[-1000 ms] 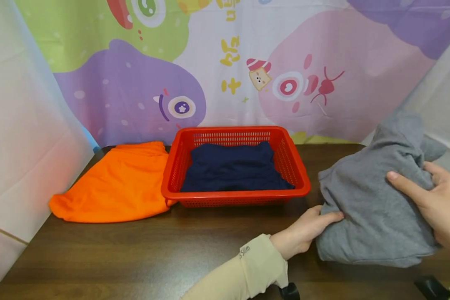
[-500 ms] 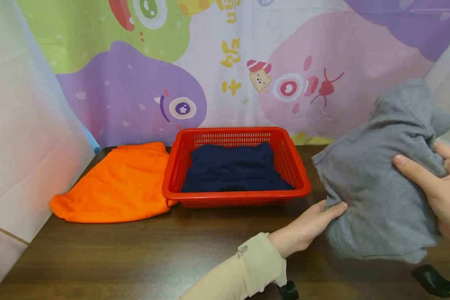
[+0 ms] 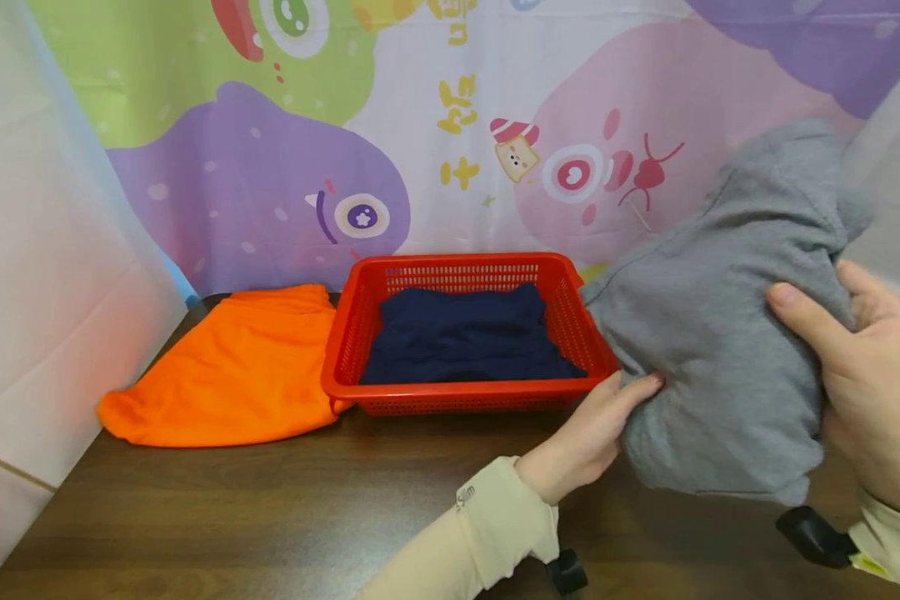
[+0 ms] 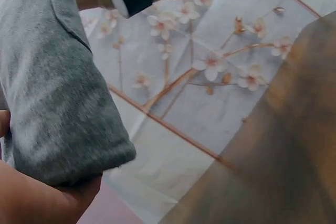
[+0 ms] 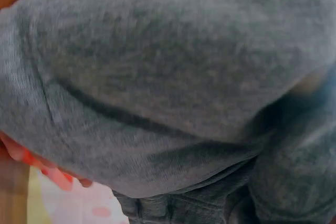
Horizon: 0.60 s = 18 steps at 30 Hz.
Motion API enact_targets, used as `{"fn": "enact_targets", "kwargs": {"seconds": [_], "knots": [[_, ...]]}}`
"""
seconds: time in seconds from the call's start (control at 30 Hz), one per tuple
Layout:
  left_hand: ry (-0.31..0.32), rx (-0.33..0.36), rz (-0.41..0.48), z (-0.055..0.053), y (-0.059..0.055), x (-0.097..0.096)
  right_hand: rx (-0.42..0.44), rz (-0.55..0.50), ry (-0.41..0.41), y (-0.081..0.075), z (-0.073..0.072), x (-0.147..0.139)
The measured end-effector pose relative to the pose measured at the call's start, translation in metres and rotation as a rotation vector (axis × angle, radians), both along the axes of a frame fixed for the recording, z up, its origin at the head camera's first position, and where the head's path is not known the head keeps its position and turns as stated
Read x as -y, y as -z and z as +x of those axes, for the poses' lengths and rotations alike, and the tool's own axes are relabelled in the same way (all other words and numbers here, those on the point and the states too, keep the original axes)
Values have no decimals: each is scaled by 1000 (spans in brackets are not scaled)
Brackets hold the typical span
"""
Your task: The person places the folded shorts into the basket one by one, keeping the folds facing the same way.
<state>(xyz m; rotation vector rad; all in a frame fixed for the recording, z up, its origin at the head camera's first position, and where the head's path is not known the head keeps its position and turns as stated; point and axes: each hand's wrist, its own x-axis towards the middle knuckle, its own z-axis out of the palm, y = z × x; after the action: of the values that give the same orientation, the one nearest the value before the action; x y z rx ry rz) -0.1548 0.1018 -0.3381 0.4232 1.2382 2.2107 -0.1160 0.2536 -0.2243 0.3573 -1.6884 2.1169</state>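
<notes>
A folded grey garment hangs in the air over the right part of the table, held between both hands. My left hand grips its left edge, thumb on the near face and the other fingers behind the cloth. On the opposite side my right hand holds it the same way, thumb in front. The garment's left corner overlaps the right rim of a red basket in the head view. Inside that basket lies a folded navy garment. Grey fabric fills most of the right wrist view.
An orange garment lies folded on the table left of the basket, touching its side. The brown wooden table runs back to a printed curtain. A white sheet borders the left.
Both hands have lifted the grey garment off the right side of the table and carried it left toward the basket. The basket, navy garment and orange garment have stayed in place.
</notes>
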Motion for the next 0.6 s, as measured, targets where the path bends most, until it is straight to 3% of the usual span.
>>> {"fn": "enact_targets", "kwargs": {"seconds": [0.23,0.4,0.6], "knots": [[-58,4,32,-6,-6,12,15,-21,-48,-2,-7,13],[-59,-6,106,-12,-10,21,27,-67,-67,-5,-13,19],[-67,-46,99,-19,-14,37,28,-182,-115,-3,-23,27]]}}
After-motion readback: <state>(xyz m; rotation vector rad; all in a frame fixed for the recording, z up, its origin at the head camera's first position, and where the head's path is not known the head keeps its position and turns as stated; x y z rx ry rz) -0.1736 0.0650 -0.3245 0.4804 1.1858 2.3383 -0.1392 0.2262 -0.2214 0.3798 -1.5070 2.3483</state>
